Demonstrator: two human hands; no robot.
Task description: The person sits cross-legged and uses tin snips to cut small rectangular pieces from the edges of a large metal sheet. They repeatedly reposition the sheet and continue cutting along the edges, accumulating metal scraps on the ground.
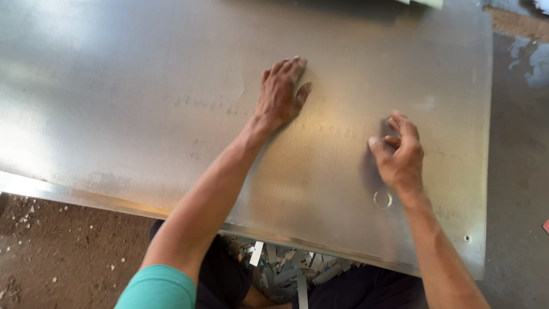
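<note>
A large shiny metal sheet [143, 97] lies flat and fills most of the head view. My left hand [281, 91] rests palm down on it near the middle, fingers together and pointing away from me. My right hand [400, 155] hovers or rests on the sheet to the right, fingers curled loosely toward the thumb; I cannot make out anything in it. A small ring-shaped mark or washer [382, 199] sits on the sheet just below my right wrist.
Several cut metal strips [286, 269] lie in a pile under the sheet's near edge, between my knees. Bare dirt ground [57, 252] is at lower left. Grey concrete floor [517, 171] runs along the sheet's right edge. A small hole [467, 238] pierces the sheet's near right corner.
</note>
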